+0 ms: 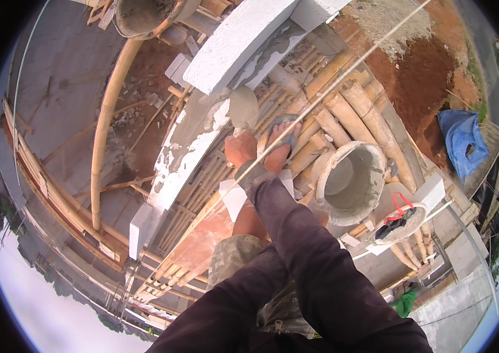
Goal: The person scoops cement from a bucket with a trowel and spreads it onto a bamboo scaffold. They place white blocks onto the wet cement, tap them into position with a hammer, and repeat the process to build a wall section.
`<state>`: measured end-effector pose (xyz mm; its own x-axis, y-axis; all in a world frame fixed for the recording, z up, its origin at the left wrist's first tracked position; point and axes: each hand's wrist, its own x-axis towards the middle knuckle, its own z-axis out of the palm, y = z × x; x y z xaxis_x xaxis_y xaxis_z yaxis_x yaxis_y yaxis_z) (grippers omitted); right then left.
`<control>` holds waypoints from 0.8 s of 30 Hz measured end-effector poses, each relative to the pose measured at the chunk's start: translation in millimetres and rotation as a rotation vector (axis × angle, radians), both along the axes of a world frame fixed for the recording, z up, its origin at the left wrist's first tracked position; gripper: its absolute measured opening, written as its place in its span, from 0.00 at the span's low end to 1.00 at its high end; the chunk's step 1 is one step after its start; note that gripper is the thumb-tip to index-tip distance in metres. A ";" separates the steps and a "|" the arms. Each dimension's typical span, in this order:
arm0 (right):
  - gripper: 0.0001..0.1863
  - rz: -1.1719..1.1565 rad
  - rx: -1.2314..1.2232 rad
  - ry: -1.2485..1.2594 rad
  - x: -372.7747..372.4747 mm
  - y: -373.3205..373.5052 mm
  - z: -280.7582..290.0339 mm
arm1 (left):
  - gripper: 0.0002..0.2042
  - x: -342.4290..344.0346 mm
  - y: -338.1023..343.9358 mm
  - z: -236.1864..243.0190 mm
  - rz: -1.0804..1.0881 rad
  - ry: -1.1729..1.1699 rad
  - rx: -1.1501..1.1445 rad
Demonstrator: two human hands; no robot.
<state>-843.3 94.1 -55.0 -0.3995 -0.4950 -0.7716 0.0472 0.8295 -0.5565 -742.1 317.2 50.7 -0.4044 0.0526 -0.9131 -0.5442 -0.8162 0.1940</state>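
My right hand [241, 148] is closed round the handle of a trowel [244, 108], whose rounded blade is coated in grey mortar. The blade rests by the end of a white block [235, 50], over a row of white blocks [170, 167]. Wet mortar [193, 120] lies patchily on top of that lower row. My left sleeve [243, 288] runs beneath my right forearm, which hides my left hand. A sandalled foot [282, 136] stands just right of my right hand. Right of my forearm is a bucket [352, 182] with grey mortar inside.
Bamboo poles [373, 126] form the platform underfoot. A thin straight pole or line [332, 88] crosses above it diagonally. A pale bucket [402, 223] with a red strap and dark contents stands at the right. Another mortar container [143, 17] is at the top left, beside a curved-looking bamboo pole [105, 129].
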 end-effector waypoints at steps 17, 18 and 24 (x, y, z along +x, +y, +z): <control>0.19 -0.140 0.186 0.530 -168.5 3.9 12.6 | 0.22 -69.5 1.8 -24.3 0.100 0.116 -0.022; 0.18 -0.110 0.191 0.525 -154.1 8.0 15.3 | 0.22 -66.0 3.8 -21.8 0.102 0.106 -0.016; 0.19 0.150 0.178 0.392 -49.5 32.8 30.5 | 0.23 -32.2 20.2 -1.3 0.119 0.053 0.013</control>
